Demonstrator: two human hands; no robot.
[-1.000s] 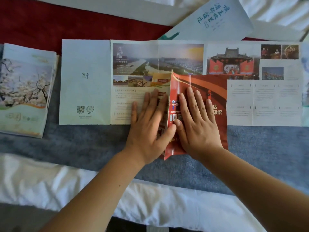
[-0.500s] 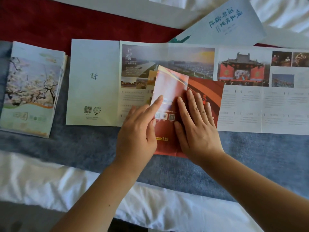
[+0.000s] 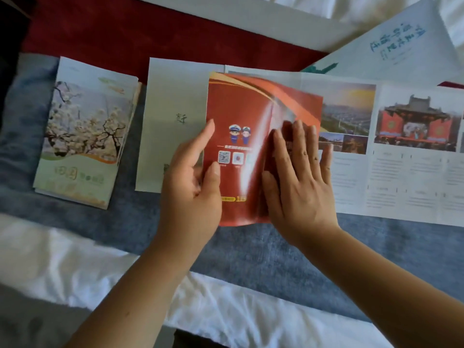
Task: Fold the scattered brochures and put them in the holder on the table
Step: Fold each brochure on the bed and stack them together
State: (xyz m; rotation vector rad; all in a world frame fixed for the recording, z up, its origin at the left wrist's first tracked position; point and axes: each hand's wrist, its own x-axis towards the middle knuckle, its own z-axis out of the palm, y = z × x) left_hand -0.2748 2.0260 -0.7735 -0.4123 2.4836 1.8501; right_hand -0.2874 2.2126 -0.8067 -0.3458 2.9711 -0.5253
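Head camera, looking down: the task appears to be partway through. At the left, a stack of folded brochures [image 3: 85, 131] with a blossom-tree cover lies on the blue-grey cloth [image 3: 251, 252]. That part looks done as far as folding goes, though none of them is in a holder, and no holder shows anywhere in the frame. Two more pieces still lie unfolded. A long unfolded brochure [image 3: 401, 172] with photo panels stretches from the middle to the right edge. A pale leaflet with blue lettering [image 3: 396, 51] sits at an angle at the top right, partly on the red cloth [image 3: 125, 33].

The piece in hand is the red brochure [image 3: 238, 116], which rests on top of the long one, near its left half. The left hand [image 3: 190, 187] grips its left edge. The thumb is on the printed face and the other fingers are curled behind the edge, with the forefinger lying along it. This panel is raised and bowed, and a streak of glare runs down the crease. The right hand [image 3: 298, 182] lies flat with straight fingers, spread over the right panel just beside that crease, pressing it down.

By my reading, the fold on this one is not yet closed and flattened. After that come the two open sheets, then all of them must go into the holder.
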